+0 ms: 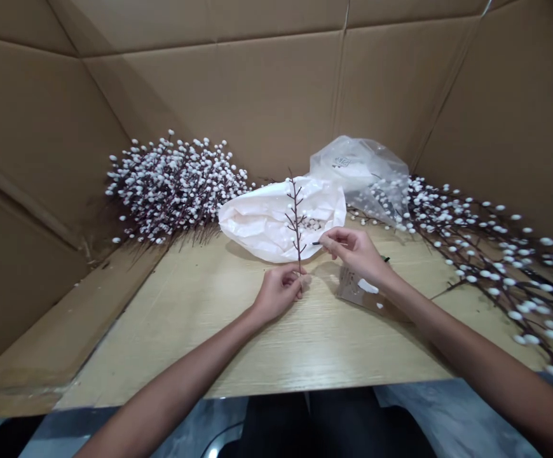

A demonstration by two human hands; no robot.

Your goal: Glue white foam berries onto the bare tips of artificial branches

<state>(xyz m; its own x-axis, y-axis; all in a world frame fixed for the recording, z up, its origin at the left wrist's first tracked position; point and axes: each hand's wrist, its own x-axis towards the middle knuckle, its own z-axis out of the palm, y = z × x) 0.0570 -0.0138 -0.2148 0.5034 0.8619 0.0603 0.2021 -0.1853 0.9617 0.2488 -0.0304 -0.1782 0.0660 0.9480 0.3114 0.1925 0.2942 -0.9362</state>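
Observation:
My left hand (281, 291) is closed round the lower stem of a bare brown artificial twig (296, 219), which stands upright with short side shoots. A few white berries appear near it, but I cannot tell which are fixed to it. Behind the twig lies a white plastic bag (252, 219), opened out, with a small heap of loose white berries (311, 224) on it. My right hand (350, 249) pinches a thin black stick (316, 243); its dark tip points left, a short way right of the twig, apart from it. Part of the stick is hidden by the fingers.
Below my right wrist lies a piece of brown card (350, 289) with white smears. A dense bundle of white-berried stems (176, 191) rests at back left. More berried branches (481, 245) spread along the right, beside a clear plastic bag (360, 165). Cardboard walls (219, 102) enclose the wooden tabletop (176, 337).

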